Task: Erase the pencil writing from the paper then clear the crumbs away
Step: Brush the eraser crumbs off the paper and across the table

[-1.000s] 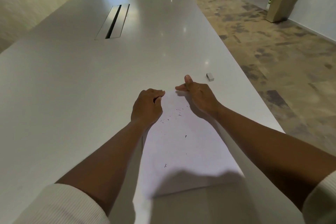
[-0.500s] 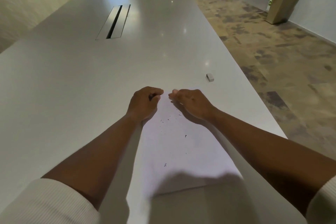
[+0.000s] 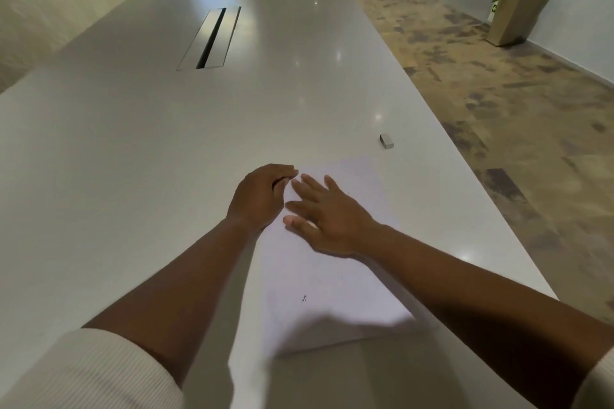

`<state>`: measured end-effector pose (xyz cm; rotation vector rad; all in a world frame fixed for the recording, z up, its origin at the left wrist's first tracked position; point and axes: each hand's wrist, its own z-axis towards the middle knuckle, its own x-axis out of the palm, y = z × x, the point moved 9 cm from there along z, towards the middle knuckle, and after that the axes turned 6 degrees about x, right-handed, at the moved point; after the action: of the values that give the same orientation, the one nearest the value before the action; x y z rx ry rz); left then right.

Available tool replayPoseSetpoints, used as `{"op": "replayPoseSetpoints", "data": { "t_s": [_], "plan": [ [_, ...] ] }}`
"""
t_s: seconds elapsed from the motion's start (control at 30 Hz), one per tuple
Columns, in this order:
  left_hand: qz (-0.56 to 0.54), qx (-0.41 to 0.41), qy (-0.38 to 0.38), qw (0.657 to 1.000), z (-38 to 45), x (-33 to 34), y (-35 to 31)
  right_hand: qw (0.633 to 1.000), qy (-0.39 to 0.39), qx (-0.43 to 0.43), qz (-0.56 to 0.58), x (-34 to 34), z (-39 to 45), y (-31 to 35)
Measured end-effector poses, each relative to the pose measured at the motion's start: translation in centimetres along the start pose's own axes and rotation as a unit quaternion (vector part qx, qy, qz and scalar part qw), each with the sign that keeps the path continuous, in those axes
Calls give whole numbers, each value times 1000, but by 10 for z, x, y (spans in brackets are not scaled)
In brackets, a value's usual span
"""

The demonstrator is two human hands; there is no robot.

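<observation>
A white sheet of paper (image 3: 335, 279) lies on the grey table (image 3: 133, 143) near its right edge. My left hand (image 3: 262, 196) sits at the sheet's far left corner, fingers curled, thumb and fingertips pinching the paper's edge. My right hand (image 3: 327, 214) lies flat on the upper part of the sheet with fingers spread, slightly blurred. A dark crumb (image 3: 304, 298) rests on the lower part of the paper. A small grey-white eraser (image 3: 386, 141) lies on the table beyond the sheet's far right corner, apart from both hands.
A metal cable slot (image 3: 212, 38) is set into the table further back. The table's right edge (image 3: 491, 219) runs close beside the paper, with patterned floor beyond. A potted plant (image 3: 515, 13) stands by the far right wall.
My right hand has opened from a curled pose and moved left and nearer across the sheet's top. The specks seen there before no longer show. My left hand has stayed put.
</observation>
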<state>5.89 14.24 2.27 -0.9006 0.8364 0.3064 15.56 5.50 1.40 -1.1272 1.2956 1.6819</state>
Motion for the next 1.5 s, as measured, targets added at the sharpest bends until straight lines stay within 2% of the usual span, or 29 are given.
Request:
{"op": "replayPoseSetpoints", "data": {
  "t_s": [0.1,0.23,0.3,0.4,0.57,0.7,0.8,0.93,1.1,1.2,1.27,1.37,1.43,1.5],
  "plan": [
    [-8,-7,2,1000,0,0,2,999,-6,14,-43,9,-4,6],
    [4,-2,0,1000,0,1,1,983,-67,166,-46,-10,-2,-27],
    [8,-2,3,1000,0,2,2,974,-87,207,-14,-15,-5,-39],
    [12,-5,5,1000,1,3,3,975,-105,196,6,-15,-5,-29],
    [17,-5,3,1000,1,3,3,980,-66,179,-50,4,1,-10],
    [23,-1,6,1000,1,3,2,965,-120,223,-71,-8,-2,-26],
    [22,-1,9,1000,1,3,2,964,-140,220,-43,-13,-2,-26],
    [19,-3,11,1000,1,3,2,975,-82,199,-56,2,1,-20],
    [23,-2,9,1000,0,3,2,957,-118,260,-52,-14,0,-43],
    [28,1,9,1000,1,2,1,977,-106,181,42,-19,-3,-33],
    [34,0,14,999,1,2,0,988,-41,93,116,-15,-9,-12],
    [9,3,32,999,0,4,0,998,43,-40,39,0,-25,27],
    [-8,-7,36,999,0,5,1,994,53,-99,-20,8,-36,40],
    [-3,-13,33,999,0,4,2,989,47,-120,-70,12,-43,42]
  ]
}}
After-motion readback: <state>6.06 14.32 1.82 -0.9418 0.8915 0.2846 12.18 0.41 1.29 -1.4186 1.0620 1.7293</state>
